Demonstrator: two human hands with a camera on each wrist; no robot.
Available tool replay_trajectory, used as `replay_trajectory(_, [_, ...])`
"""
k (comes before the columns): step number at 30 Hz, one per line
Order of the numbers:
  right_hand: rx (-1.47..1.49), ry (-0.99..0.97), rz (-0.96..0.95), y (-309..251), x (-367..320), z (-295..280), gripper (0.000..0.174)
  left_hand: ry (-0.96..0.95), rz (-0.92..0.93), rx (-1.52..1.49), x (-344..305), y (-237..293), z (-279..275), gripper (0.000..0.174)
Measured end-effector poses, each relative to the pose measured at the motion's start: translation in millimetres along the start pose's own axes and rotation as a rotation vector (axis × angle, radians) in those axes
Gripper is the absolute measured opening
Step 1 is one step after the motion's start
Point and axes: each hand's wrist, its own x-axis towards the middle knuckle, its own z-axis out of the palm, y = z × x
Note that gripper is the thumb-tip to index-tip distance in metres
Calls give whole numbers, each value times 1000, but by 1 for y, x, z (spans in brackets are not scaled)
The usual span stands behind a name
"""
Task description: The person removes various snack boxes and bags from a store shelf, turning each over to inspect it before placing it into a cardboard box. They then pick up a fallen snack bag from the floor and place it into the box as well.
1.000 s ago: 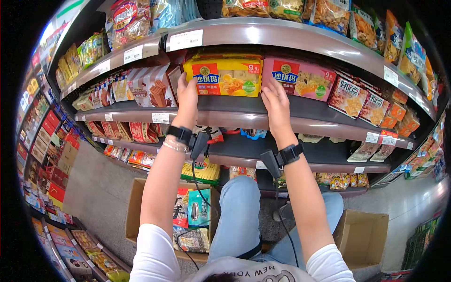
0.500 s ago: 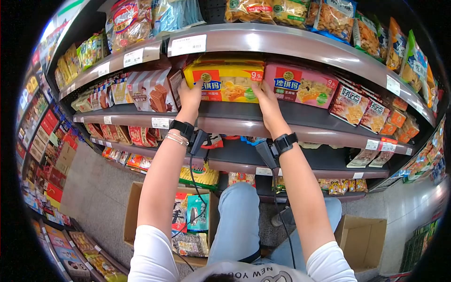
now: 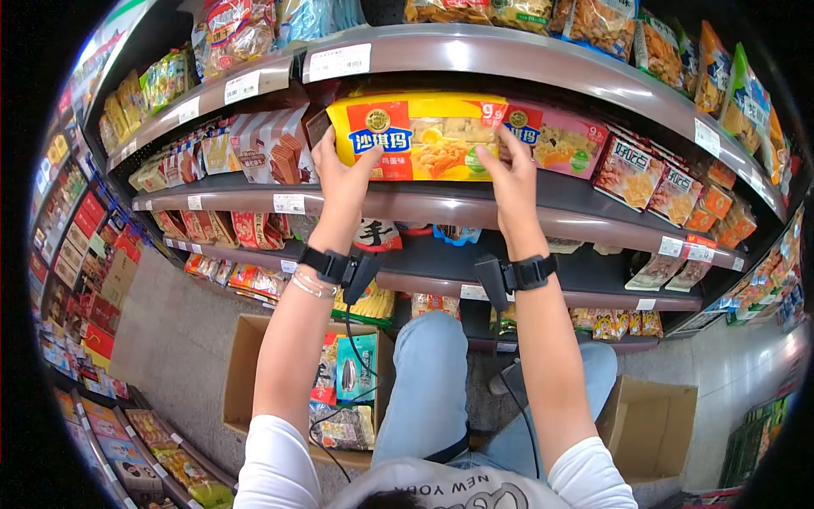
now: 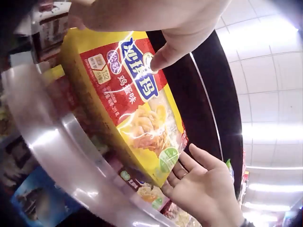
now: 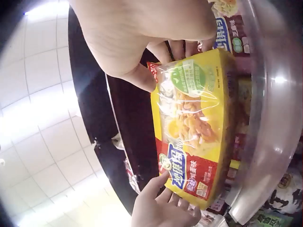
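A yellow sachima pack [image 3: 454,140] with a red label and a clear window is held upright at the front of the middle shelf, overlapping the pink sachima pack [image 3: 572,142] on its right. My left hand [image 3: 343,178] grips its left end, thumb on the front face. At the other end my right hand [image 3: 515,178] holds it, thumb on the front and fingers round the side. The left wrist view shows the pack [image 4: 142,109] tilted forward of the shelf lip, and in the right wrist view both hands are at its ends.
Striped wafer bags [image 3: 275,148] stand left of the pack; red-and-white biscuit packs [image 3: 629,176] lie to the right. The upper shelf edge [image 3: 509,55] runs close above. Below, an open carton [image 3: 242,373] holds snack bags, and another carton [image 3: 653,424] stands right of my knees.
The yellow pack has come forward off its place and shifted right, now covering part of the pink pack. My right hand moved from the gap between packs onto the yellow pack's right end.
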Motion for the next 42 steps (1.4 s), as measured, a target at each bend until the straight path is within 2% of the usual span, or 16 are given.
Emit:
replay_trajectory(2, [-11,5,-90,-10,-10,-14,48,-33,-2,-54,-18,20,-6,67])
replay_trajectory(3, [-6,16,-75,-21,-19,-21,45,-27,39,22,-27,19,-10,61])
replay_trajectory(7, [132,10,-6,-29,-58,-50,44,1,83,-101,-76,36,-15,48])
replay_trajectory(8, [135,9,23,-31,-70,-56,44,11,58,-34,-88,40,-18,47])
replay_trajectory(13, [107,26,96,-25,-128,-87,43,15,-119,-168,-148,37,-23,43])
replay_trajectory(17, [219,69,220,-19,-164,-103,45,-124,-464,-428,-185,33,-30,34])
replay_trajectory(20, [226,107,353,-5,-191,-116,43,-148,-643,-644,-212,17,-36,30])
replay_trajectory(25, [261,103,579,19,-252,-141,45,-84,-741,-488,-258,11,-40,44])
replay_trajectory(28, [322,142,668,25,-265,-146,51,-38,-753,-502,-270,3,-43,42])
replay_trajectory(30, [390,190,668,24,-262,-149,51,-62,-740,-442,-271,2,-44,39])
replay_trajectory(33, [408,163,701,24,-259,-153,59,-87,-729,-343,-269,1,-43,38])
replay_trajectory(39, [439,72,807,23,-261,-161,60,-144,-719,-303,-269,4,-40,43])
replay_trajectory(42, [486,51,883,17,-260,-164,62,-257,-773,-357,-263,-3,-51,44])
